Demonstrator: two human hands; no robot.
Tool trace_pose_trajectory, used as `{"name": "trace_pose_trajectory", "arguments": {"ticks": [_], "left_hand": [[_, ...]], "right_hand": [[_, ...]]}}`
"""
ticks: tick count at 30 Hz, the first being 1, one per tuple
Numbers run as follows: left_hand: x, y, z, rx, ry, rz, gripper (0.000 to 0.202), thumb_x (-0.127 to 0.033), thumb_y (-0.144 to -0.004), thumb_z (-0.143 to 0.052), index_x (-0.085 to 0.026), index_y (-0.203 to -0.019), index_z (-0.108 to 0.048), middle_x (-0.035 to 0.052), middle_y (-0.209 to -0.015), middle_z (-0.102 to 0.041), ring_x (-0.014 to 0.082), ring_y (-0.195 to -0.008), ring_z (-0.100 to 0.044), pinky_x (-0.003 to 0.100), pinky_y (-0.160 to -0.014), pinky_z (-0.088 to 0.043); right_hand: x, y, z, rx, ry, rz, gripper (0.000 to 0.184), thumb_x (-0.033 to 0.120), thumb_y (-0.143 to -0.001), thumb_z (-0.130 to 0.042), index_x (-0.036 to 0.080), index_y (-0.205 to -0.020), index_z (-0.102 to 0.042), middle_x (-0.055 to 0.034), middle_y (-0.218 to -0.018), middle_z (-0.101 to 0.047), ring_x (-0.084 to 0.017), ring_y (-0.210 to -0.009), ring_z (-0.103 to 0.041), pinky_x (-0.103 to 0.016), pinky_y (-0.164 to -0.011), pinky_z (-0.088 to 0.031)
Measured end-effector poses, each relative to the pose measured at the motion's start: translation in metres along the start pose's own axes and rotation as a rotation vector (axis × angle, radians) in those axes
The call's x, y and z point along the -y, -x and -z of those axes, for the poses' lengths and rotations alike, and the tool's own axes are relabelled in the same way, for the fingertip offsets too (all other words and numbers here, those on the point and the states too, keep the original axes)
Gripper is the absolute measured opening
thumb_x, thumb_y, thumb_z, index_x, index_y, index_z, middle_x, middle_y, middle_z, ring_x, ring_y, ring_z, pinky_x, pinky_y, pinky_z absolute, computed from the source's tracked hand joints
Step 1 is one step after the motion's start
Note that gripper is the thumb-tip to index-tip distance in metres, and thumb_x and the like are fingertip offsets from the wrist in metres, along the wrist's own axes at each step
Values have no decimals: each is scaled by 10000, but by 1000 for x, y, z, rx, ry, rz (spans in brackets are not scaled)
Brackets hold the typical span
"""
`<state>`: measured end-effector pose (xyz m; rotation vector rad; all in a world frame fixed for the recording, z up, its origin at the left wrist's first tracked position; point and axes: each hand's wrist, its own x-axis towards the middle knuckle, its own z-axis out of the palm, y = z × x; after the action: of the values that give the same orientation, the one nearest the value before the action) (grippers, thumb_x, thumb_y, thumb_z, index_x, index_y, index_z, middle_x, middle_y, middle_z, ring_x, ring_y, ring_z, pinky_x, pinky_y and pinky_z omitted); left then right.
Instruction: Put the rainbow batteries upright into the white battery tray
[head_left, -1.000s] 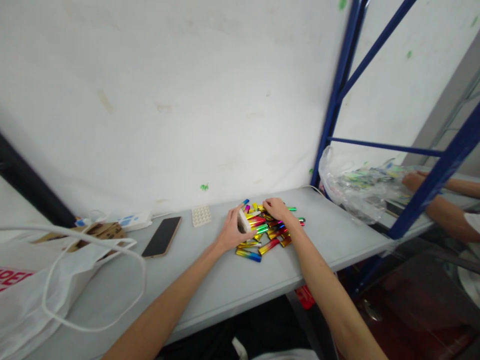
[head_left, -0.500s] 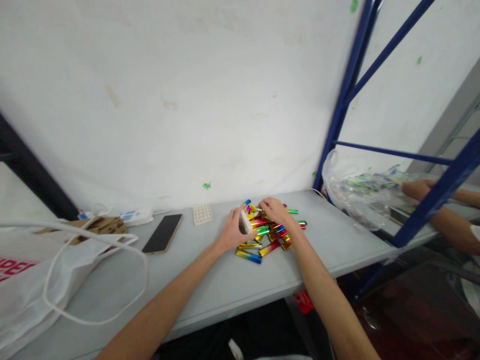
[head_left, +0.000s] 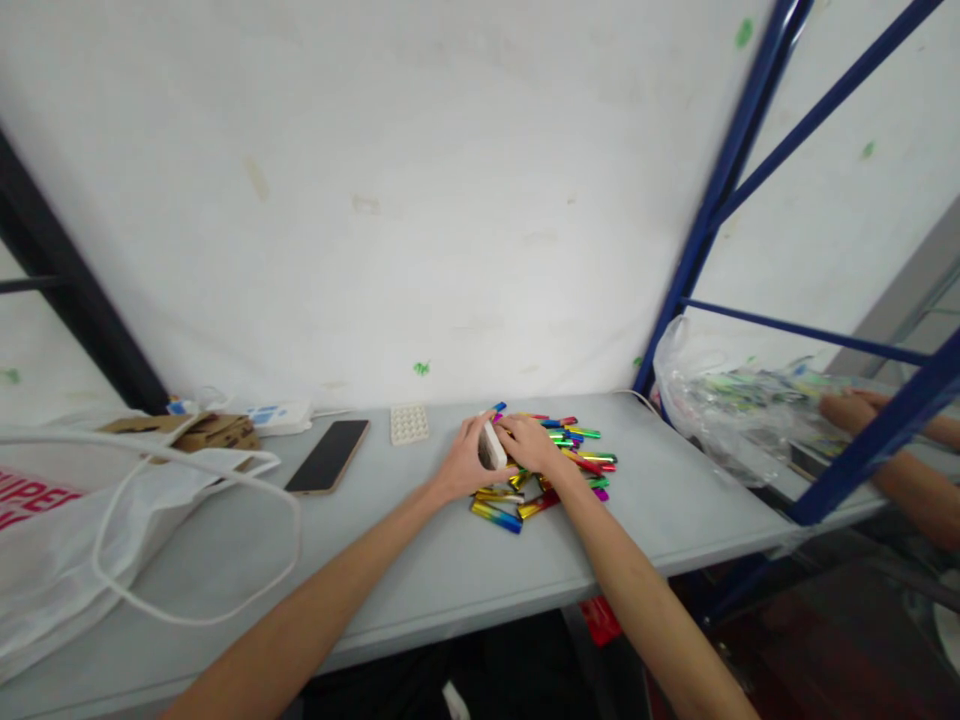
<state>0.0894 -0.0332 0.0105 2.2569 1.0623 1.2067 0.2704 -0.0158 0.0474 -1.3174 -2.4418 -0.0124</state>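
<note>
A heap of shiny, many-coloured little sticks (head_left: 570, 455) lies on the grey table (head_left: 420, 570). My left hand (head_left: 461, 462) is closed round a small white block (head_left: 493, 446) at the heap's left edge. My right hand (head_left: 529, 443) is curled right beside that block, fingertips against it and over the sticks; whether it pinches a stick is hidden. Another small white perforated block (head_left: 409, 424) lies to the left, near the wall.
A phone (head_left: 328, 456) lies face up left of the block. A white bag with cord handles (head_left: 82, 520) and a brown box (head_left: 202, 430) fill the left end. A blue rack post (head_left: 712, 210) and a clear plastic bag (head_left: 720, 400) stand right, where another person's hands (head_left: 847, 408) reach.
My right hand has drawn left from the far side of the heap up against the white block. The left hand stays on the block. The view has shifted slightly.
</note>
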Motion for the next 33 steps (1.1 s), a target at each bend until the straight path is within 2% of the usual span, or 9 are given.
{"name": "trace_pose_trajectory", "arguments": {"ticks": [3, 7, 13, 25, 33], "left_hand": [[0, -1, 0, -11, 6, 4, 1003, -384, -683, -915, -248, -1535, -404, 127, -1464, -497, 352, -1398, -500, 520, -1227, -378], [-2, -1, -1, -24, -13, 5, 973, -371, -689, -905, -223, -1520, -418, 138, -1452, -512, 352, -1383, -509, 523, -1216, -391], [-3, -1, -1, -23, -26, 16, 977, -366, -687, -906, -242, -1524, -418, 128, -1454, -517, 346, -1387, -510, 524, -1221, -381], [-3, 0, 0, -18, -25, 12, 967, -357, -691, -897, -232, -1522, -418, 134, -1473, -504, 347, -1402, -494, 519, -1227, -372], [-4, 3, 4, -29, -42, 3, 958, -405, -707, -898, -234, -1523, -427, 127, -1450, -514, 348, -1371, -515, 508, -1213, -389]], "right_hand": [[-2, 0, 0, -17, -15, -20, 351, 255, -1095, -422, 144, -1009, -744, -109, -1027, -765, -196, -925, -663, -272, -867, -400], [-5, 2, -3, -101, -53, -76, 318, 257, -1076, -451, 149, -1004, -742, -99, -1007, -766, -197, -923, -660, -268, -840, -399], [-14, 1, -10, -136, -105, -59, 302, 209, -1055, -461, 143, -964, -742, -93, -978, -760, -193, -890, -650, -270, -850, -411], [-18, 1, -12, -128, -84, -78, 312, 207, -1061, -438, 153, -996, -739, -102, -1050, -765, -193, -944, -660, -265, -885, -418], [-43, 10, -5, -117, -29, -181, 349, 208, -1079, -401, 149, -937, -714, -103, -971, -757, -193, -893, -646, -267, -834, -391]]}}
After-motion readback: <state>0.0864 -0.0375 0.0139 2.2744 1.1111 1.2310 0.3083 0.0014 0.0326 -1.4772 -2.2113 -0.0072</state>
